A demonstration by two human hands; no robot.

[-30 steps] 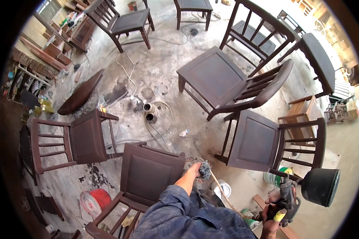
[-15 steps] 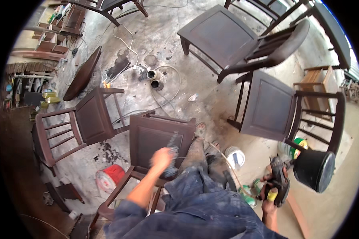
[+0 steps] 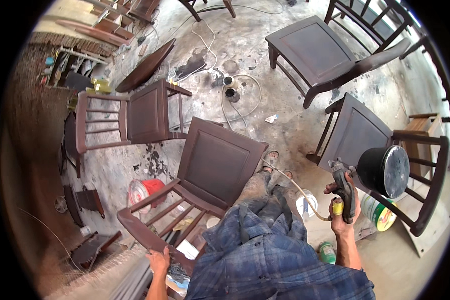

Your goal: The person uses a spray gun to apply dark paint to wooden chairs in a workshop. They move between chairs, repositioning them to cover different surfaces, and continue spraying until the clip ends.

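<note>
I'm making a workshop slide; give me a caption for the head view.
Right hand gripping a spray gun, left hand at the top rail of a dark wooden chair.

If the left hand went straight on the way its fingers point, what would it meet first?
The top rail of the near chair, just beyond the left hand; depth is unclear, so the fingertips may already touch it.

Left of two fisheye cameras worn on your head, facing steeply down: your plaid shirt (image 3: 265, 260) lies nearest, along the lower edge; your left hand (image 3: 159, 260) and right hand (image 3: 339, 226) flank it; the floor (image 3: 295, 122) spreads beyond, toward the upper rim.
</note>
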